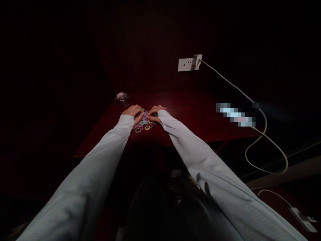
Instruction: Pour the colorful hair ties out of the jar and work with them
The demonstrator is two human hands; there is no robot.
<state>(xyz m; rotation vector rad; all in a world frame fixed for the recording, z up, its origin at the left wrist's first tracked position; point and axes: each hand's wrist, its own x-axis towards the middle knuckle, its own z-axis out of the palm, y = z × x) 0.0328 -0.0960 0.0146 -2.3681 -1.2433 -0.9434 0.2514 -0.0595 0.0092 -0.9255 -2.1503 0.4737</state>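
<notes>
A small heap of thin coloured rings that look like hair ties point(143, 123), in purple, green, yellow and blue, lies near the front left of a dark red table point(190, 124). My left hand point(132, 111) is at the heap's left side, its fingers bent and closed with the thumb on some of the rings. From the right, my right hand point(155, 114) reaches into the same heap, fingers curled and thumb drawn in on the rings. The two sets of fingertips are close together over purple pieces. Exactly which rings each hand grips is too small to see.
Behind my left hand stands a clear jar point(122, 97) with a pinkish top. A white wall socket point(185, 64) holds a charger, whose white cable point(232, 83) loops down past a blurred-out object point(235, 114) at the table's right. A white power strip point(303, 219) lies lower right.
</notes>
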